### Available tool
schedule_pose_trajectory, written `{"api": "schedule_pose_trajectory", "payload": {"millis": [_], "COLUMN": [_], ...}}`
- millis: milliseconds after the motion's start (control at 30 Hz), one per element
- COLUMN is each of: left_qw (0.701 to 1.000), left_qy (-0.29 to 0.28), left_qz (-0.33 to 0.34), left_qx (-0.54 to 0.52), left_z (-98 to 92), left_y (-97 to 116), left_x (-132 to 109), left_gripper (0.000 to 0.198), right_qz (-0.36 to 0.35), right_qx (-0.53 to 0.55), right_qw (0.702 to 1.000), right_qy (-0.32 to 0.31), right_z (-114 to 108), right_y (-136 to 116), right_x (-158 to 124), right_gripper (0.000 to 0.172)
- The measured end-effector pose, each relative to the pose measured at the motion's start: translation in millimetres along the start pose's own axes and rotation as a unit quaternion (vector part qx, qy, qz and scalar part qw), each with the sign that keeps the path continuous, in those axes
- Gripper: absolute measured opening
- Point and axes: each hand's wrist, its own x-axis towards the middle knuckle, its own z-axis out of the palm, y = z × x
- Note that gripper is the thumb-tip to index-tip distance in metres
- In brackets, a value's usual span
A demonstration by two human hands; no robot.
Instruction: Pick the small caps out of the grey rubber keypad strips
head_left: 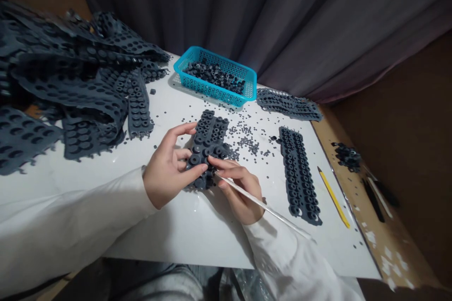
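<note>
My left hand (169, 167) is closed around the left side of a dark grey moulded rubber sheet (212, 129), its thumb pressing on the near end. Rows of round ring-shaped parts cover the sheet. Between the thumb and fingers of my right hand (243, 188) is a thin white stick (275, 215), its tip at the sheet's near right edge. What the tip does there is hidden by my fingers. Small dark discs (249, 143) lie scattered on the white tabletop just beyond the sheet.
A blue basket (250, 89) holding many small dark parts stands at the back. Large rubber sheets (70, 84) are heaped at the left. On the right lie another ringed strip (300, 174), a yellow pencil-like tool (334, 197) and a dark pile (348, 156). One flat sheet (287, 103) rests behind.
</note>
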Motion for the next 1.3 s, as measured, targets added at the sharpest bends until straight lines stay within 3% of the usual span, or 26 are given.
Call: {"api": "schedule_pose_trajectory", "payload": {"millis": [267,467,900,1133,1300], "left_qw": [0.998,0.993,0.989,0.986,0.984], "left_qy": [-0.057,-0.072,-0.064,-0.063,-0.074], "left_qz": [0.013,-0.037,-0.077,-0.094,-0.107], "left_qx": [0.008,-0.083,-0.112,-0.12,-0.124], "left_z": [-2.0,-3.1,-3.0,-2.8,-3.6], "left_y": [-3.1,-6.7,-6.9,-6.6,-7.2], "left_x": [4.1,5.3,6.8,6.1,5.6], "left_gripper": [0.032,0.036,0.042,0.045,0.047], "right_qz": [0.048,0.042,-0.016,-0.072,-0.046], "right_qx": [0.065,0.071,0.027,-0.063,-0.079], "right_qw": [0.997,0.996,0.999,0.995,0.996], "right_qy": [0.019,0.028,0.018,-0.009,0.022], "right_z": [4.9,5.1,2.8,0.7,1.8], "right_y": [-1.9,-0.2,4.2,3.3,4.3], "right_x": [-0.8,-1.7,-1.7,0.0,-1.6], "right_gripper": [0.006,0.006,0.009,0.018,0.018]}}
